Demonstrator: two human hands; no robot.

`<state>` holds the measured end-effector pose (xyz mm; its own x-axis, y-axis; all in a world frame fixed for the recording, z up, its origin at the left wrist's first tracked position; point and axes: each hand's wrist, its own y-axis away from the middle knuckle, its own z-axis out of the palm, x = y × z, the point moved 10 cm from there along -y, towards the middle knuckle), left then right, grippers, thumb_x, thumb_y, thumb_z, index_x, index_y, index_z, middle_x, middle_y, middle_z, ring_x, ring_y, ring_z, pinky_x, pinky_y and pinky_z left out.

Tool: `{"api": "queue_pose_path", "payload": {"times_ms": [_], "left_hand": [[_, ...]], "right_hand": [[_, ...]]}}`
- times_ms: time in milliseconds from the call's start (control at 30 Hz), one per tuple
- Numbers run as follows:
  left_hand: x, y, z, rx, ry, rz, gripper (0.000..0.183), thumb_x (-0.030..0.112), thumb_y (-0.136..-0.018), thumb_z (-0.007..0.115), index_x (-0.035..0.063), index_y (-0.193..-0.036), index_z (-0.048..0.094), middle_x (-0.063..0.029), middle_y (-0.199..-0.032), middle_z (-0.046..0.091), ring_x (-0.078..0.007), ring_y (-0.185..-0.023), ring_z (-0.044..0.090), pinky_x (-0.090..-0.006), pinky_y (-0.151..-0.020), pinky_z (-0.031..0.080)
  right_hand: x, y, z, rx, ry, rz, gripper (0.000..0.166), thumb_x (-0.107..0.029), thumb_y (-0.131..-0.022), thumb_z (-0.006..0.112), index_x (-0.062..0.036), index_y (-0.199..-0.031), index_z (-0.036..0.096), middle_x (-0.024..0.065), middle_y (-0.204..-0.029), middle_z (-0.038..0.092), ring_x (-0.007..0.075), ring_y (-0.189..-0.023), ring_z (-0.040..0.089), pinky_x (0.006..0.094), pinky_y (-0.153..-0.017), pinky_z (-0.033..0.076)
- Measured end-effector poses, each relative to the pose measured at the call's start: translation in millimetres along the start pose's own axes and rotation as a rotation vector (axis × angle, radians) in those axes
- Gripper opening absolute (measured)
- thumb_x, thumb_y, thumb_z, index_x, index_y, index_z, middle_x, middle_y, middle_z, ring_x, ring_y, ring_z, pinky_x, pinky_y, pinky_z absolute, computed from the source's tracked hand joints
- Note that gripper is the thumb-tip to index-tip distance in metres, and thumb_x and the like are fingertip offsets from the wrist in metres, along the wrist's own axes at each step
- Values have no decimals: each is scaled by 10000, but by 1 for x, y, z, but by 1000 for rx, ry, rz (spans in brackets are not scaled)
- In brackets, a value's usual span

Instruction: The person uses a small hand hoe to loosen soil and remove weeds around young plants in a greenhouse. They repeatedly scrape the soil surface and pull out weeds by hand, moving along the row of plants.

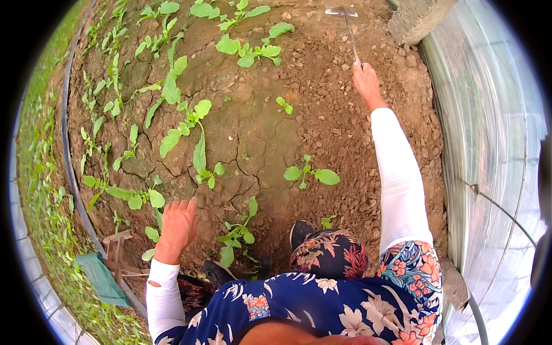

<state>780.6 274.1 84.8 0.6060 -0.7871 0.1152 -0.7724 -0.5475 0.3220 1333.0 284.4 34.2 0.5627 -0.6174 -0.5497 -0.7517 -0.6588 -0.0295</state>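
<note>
My right hand [367,84] is stretched far forward and grips the handle of a small hand hoe [350,34]. Its wide metal blade rests at the bare soil near the top of the head view. My left hand [177,228] hovers low on the left, back upward, with the fingers bent down; its palm side is hidden. Beside it grows a leafy seedling [136,199]. A two-leaved seedling [306,173] stands between the arms, and a tiny one [284,105] farther ahead. Crumbled soil [332,116] lies left of my right forearm.
Clear plastic sheeting [478,129] walls the right side, with a concrete block [416,21] at its far end. A black hose [67,116] runs along the left. A green cloth-like piece [103,278] lies near it. More seedlings [172,86] grow in cracked soil. My shoe [300,233] is close below.
</note>
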Motion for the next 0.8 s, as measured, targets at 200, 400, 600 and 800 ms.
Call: {"api": "queue_pose_path", "payload": {"times_ms": [200,400,600,800], "left_hand": [[-5,3,17,-87,-6,-60,425,140,-720,658,27,-1109,532,-122,-883,596,-294,-862,566,-402,-767,432],[0,-13,15,-59,21,-28,383,146,-720,653,47,-1072,537,-116,-884,595,-288,-871,568,-402,-770,433],[2,-14,23,-105,-4,-41,396,157,-729,655,55,-1095,541,-110,-901,601,-286,-890,565,-403,-785,432],[-10,-9,30,-151,38,-148,399,181,-740,658,61,-1103,547,-117,-942,611,-287,-911,566,-405,-793,431]], "right_hand": [[15,-49,6,14,45,95,423,-345,-873,486,49,-995,583,300,-1022,588,460,-1015,539,474,-883,422],[73,28,-15,-36,86,89,361,-311,-875,519,33,-965,585,306,-964,596,459,-962,560,488,-836,439],[13,-21,-53,150,118,-84,326,-276,-889,501,43,-893,567,304,-879,605,464,-896,577,504,-773,453],[16,-81,-56,289,78,23,346,-279,-889,490,57,-908,572,330,-900,592,477,-925,562,504,-820,435]]}}
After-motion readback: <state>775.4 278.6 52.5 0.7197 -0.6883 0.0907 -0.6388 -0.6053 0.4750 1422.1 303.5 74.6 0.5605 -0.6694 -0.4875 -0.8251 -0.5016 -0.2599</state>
